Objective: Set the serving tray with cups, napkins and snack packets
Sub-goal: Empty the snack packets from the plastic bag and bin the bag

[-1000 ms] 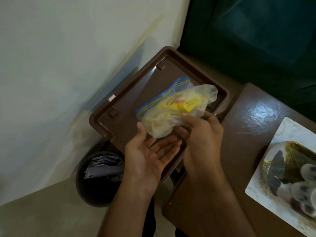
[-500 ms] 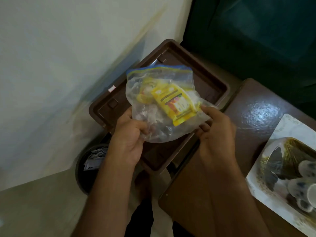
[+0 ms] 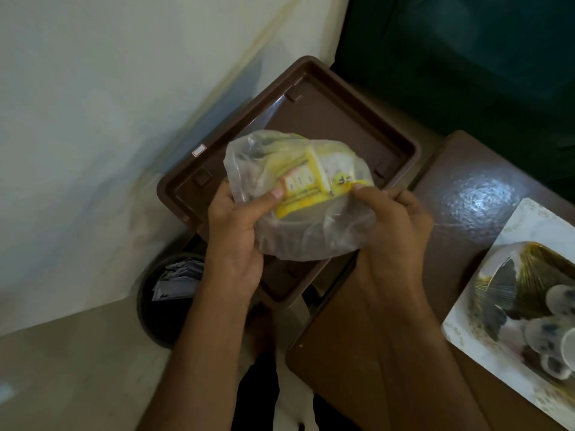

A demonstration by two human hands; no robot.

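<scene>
Both hands are up over the brown serving tray (image 3: 311, 116), sharing one clear plastic bag (image 3: 298, 219) of yellow snack packets (image 3: 298, 185). My left hand (image 3: 233, 231) is curled round the bag's left side, thumb pressing a packet through the film. My right hand (image 3: 395, 219) pinches the opposite edge between thumb and forefinger. I read this two-sided grip as a way to pull the film taut and find the opening (the mouth itself I cannot make out). The bag hangs just above the tray, not resting on it, so whatever comes out should drop straight onto it.

The tray's floor looks bare; nothing is set on it yet. To my right, on the dark brown counter (image 3: 466, 194), a white platter (image 3: 529, 219) carries patterned cups (image 3: 557, 331) beside something wrapped in film, well apart from the tray. Napkins: none that I can identify. Below the tray stands a dark bin (image 3: 155, 315) holding paper scraps.
</scene>
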